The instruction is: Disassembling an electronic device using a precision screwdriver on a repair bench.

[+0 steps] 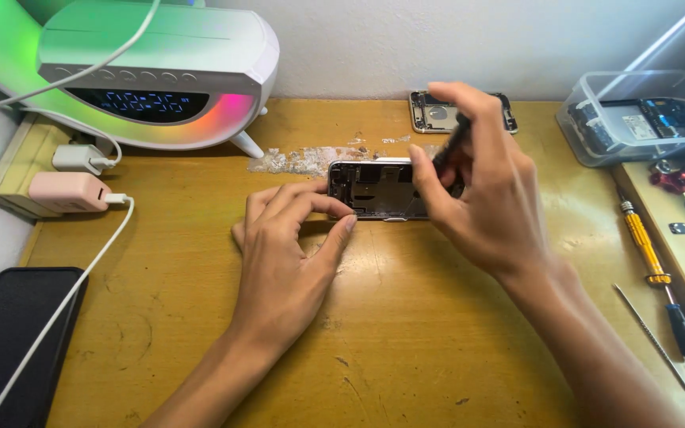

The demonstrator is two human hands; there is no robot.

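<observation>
Opened phone (378, 190) between both hands' fingers (334, 208).

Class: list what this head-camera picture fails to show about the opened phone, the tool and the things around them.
- Black tool tip: hidden by right hand.
- Opened phone right end: behind that hand; left hand covers one corner.
- Clear plastic box contents: indistinct through the plastic.
- Dark phone: cut off by the frame's edge.
</observation>
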